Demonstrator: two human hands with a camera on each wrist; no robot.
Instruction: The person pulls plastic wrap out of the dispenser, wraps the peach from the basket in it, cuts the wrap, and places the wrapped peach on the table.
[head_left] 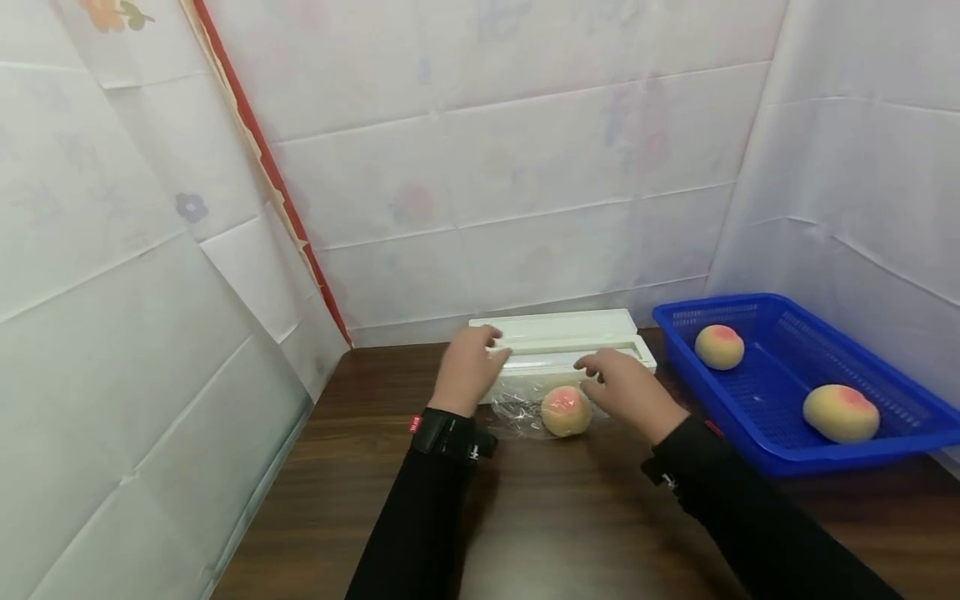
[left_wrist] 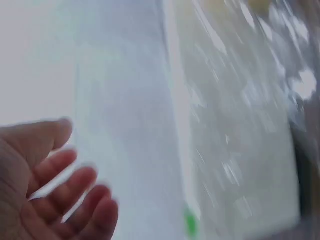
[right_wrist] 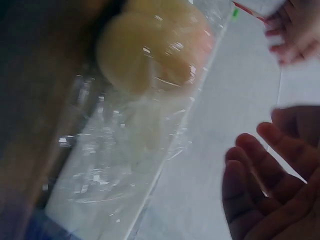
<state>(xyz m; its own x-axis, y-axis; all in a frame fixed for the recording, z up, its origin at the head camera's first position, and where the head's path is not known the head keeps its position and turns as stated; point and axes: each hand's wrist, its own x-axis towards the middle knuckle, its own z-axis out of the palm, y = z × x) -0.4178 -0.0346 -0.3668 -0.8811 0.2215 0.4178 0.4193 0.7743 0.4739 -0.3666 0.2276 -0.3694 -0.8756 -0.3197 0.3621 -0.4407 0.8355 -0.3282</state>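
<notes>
A long white box (head_left: 551,325) with its lid tipped back stands at the rear of the table. Clear plastic film (head_left: 517,410) hangs crumpled over its front side and spreads onto the wood. A yellow and pink peach (head_left: 566,411) sits in front of the box, with film glinting over it in the right wrist view. My left hand (head_left: 467,367) hovers over the box's left end, its fingers loosely bent around nothing. Over the right end is my right hand (head_left: 628,393), fingers apart and slightly bent, likewise holding nothing. Both wrist views are blurred.
To the right stands a blue plastic basket (head_left: 750,433) holding a peach (head_left: 720,347) at its back and another peach (head_left: 842,413) nearer the front. Sheeted walls (head_left: 510,192) enclose the dark wooden table (head_left: 337,483) behind and at both sides.
</notes>
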